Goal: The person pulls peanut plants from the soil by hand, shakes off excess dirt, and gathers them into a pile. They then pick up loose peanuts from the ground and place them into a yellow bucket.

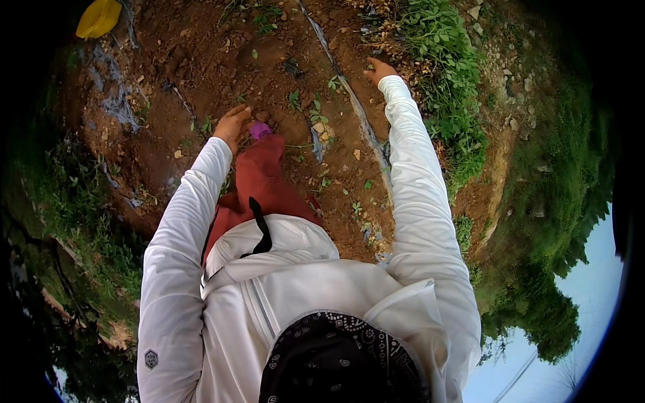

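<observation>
At the lower edge, the view is partly blocked by a black patterned cloth [342,366], with a white jacket [289,285] spread behind it. Above, red trousers [259,171] are seen, a purple shoe [260,129] showing at their end. Just beside it, left of the upper centre, the left hand [232,126] is held above the soil; its fingers are loosely extended, and nothing is seen in them. At the upper right, the right hand [380,70] is held with its fingers partly curled; whether something small is pinched cannot be told. The leafy plants [440,47] are heaped just beside it, with pale bits at their edge.

Small pods could be missed if they are hidden by clods, and a foot or finger could be caught by the loose plastic strip [363,121] that is stretched between the hands. Balance could be lost through the deep bend on uneven ground.

The brown soil [201,67] is strewn with stones, seedlings and torn plastic [117,87]. A yellow object [99,18] is seen at the upper left; the plot is bordered by trees [537,302], with sky [598,282] at the lower right.
</observation>
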Motion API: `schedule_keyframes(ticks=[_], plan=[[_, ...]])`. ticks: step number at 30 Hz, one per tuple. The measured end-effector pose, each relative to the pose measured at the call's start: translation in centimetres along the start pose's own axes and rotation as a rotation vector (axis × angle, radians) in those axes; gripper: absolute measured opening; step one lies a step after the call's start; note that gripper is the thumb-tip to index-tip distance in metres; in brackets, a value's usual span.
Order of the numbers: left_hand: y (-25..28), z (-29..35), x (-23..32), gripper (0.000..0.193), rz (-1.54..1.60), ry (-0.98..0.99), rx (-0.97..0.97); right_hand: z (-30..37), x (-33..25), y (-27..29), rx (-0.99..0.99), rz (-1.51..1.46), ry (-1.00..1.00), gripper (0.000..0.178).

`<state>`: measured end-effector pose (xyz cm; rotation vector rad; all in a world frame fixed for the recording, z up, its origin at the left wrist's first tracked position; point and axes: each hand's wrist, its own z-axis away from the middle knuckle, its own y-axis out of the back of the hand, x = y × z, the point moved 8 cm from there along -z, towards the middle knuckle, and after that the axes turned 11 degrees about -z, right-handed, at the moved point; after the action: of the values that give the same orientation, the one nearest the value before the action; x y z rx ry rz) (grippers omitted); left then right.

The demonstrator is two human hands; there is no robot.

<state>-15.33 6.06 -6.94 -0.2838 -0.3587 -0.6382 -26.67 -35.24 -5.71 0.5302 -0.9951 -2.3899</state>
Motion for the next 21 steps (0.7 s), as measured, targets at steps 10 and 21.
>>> schedule_keyframes(ticks=[10, 21], plan=[[24.6, 5.9, -22.3, 0.051, 0.311, -0.008, 0.501, 13.9, -32.1, -32.3, -0.495, -0.145, 0.519, 0.045], [41.8, 10.9, -59.4, 0.051, -0.198, 0.422, 0.878, 27.0, -40.9, -57.7, -0.714, 0.002, 0.64, 0.04]])
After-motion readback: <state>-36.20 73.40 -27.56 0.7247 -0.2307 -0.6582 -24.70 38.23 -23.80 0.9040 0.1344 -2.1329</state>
